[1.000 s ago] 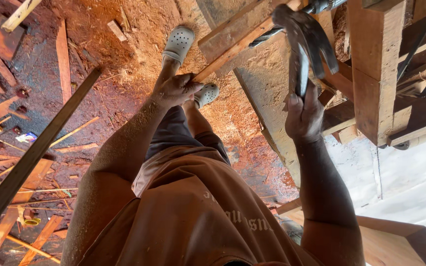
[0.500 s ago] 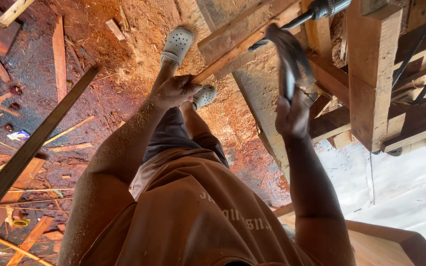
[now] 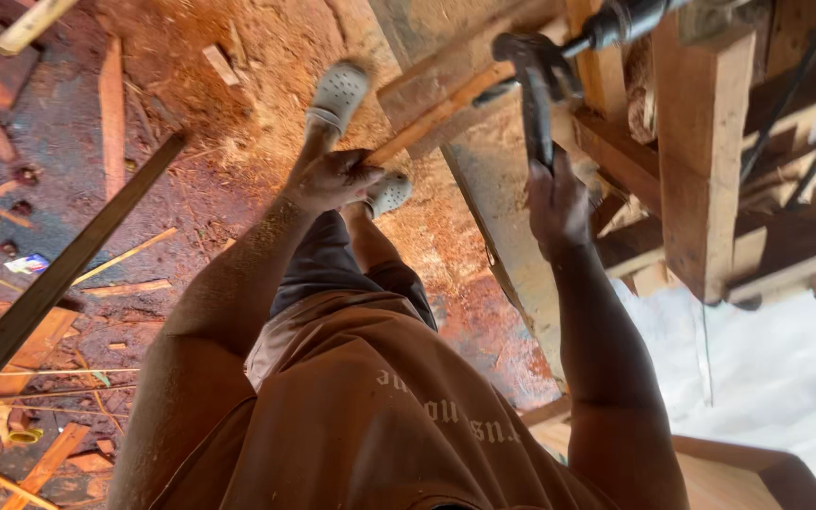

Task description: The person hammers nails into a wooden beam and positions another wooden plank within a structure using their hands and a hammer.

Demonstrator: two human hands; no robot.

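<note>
My left hand (image 3: 331, 179) grips the near end of a long wooden strip (image 3: 436, 115) that runs up and to the right onto the workbench. My right hand (image 3: 559, 203) is closed on the handle of a dark claw hammer (image 3: 531, 85). The hammer's head is down at the strip, close to a metal drill bit and chuck (image 3: 606, 28) at the top of the view. My legs and two grey perforated clogs (image 3: 337, 90) show between my arms.
A heavy timber post (image 3: 701, 151) and stacked beams stand at the right. The floor (image 3: 191, 113) is covered in reddish sawdust with several wood offcuts and slats at the left. A long dark bar (image 3: 59, 279) crosses diagonally at the left.
The hammer has swung down and left from a raised position to the strip. My left hand has kept its hold on the strip's end.
</note>
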